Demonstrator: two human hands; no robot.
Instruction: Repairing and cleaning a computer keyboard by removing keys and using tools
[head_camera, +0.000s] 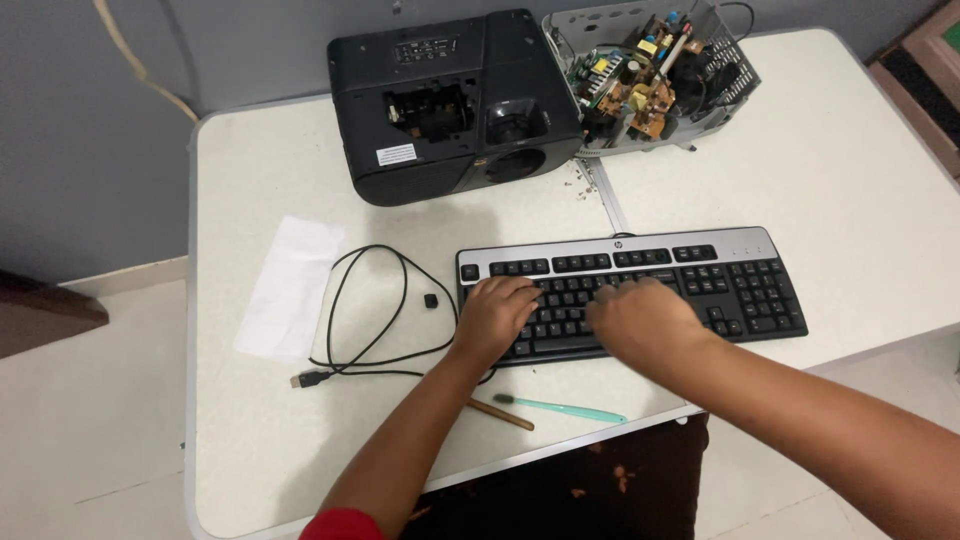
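The black-and-silver plastic keyboard (632, 290) lies flat near the white table's (850, 180) front edge. It looks light and stiff with loose-seated keys; take it by the end edges. Your left hand (493, 318) and right hand (645, 320) rest on its keys, gripping nothing. Its black cable (368, 310) loops left of the keyboard; a teal toothbrush (560, 408) lies before it, a black projector (455, 105) behind.

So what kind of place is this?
Probably a home electronics repair spot: an opened black plastic projector and a bare metal-cased circuit board sit on a white folding table behind the black-and-silver keyboard.
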